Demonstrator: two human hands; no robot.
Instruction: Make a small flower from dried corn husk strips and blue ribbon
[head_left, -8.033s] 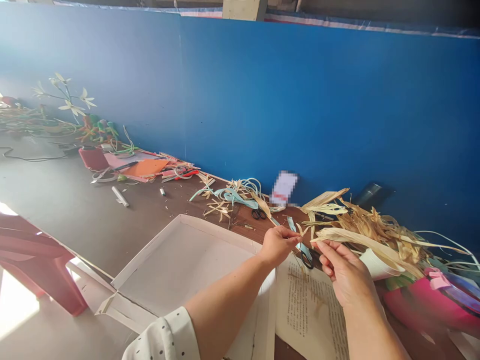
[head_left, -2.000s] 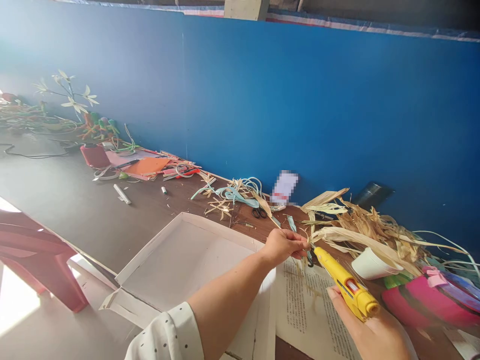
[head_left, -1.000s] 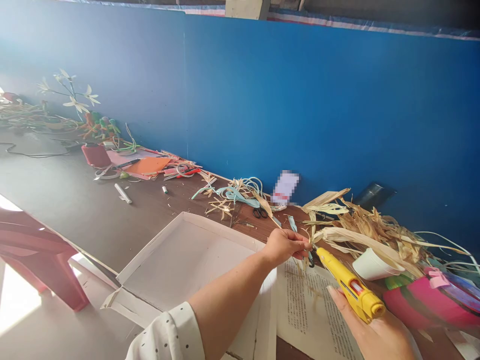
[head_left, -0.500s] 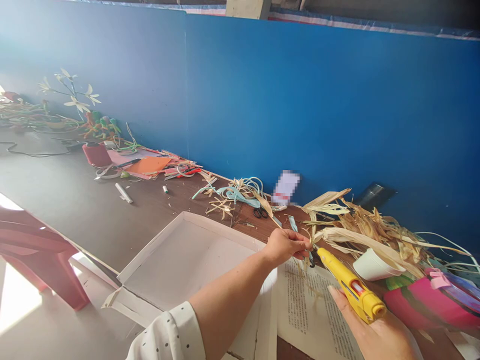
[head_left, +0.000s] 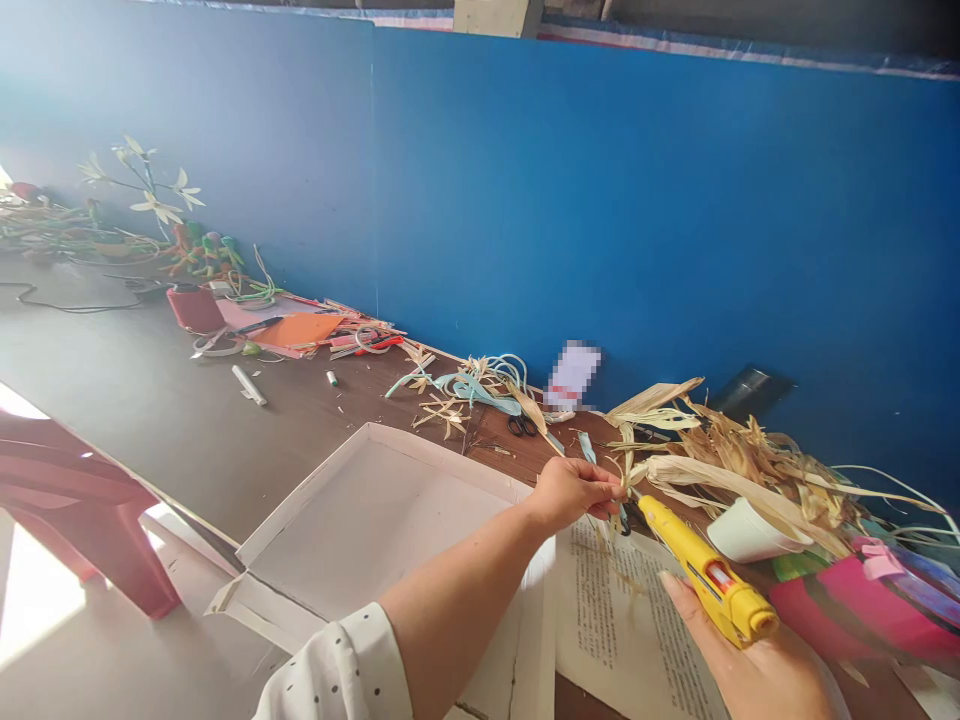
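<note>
My left hand [head_left: 574, 493] is closed in a pinch on a small strip of dried corn husk [head_left: 628, 484], partly hidden by the fingers. Wrapped in my right hand [head_left: 757, 660] is a yellow hot glue gun [head_left: 701, 565]. Its nozzle points up and left, close to the pinched husk; whether they touch is hard to make out. Below both hands lies a printed sheet of paper [head_left: 600, 600]. Just beyond the fingertips sits a heap of dried corn husks [head_left: 739, 450], with a pale cup [head_left: 754, 530] tipped against it.
A shallow white cardboard tray [head_left: 405, 500] lies left of my forearm. Black-handled scissors [head_left: 521, 426], husk flowers [head_left: 442, 412] and a phone-like white item [head_left: 574, 375] are along the blue partition [head_left: 637, 220]. A pink bag [head_left: 840, 610] sits right; a red plastic chair [head_left: 75, 510] stands left.
The glue gun and my right hand have shifted very slightly right, away from the left fingertips. My left hand keeps its pinch in the same place.
</note>
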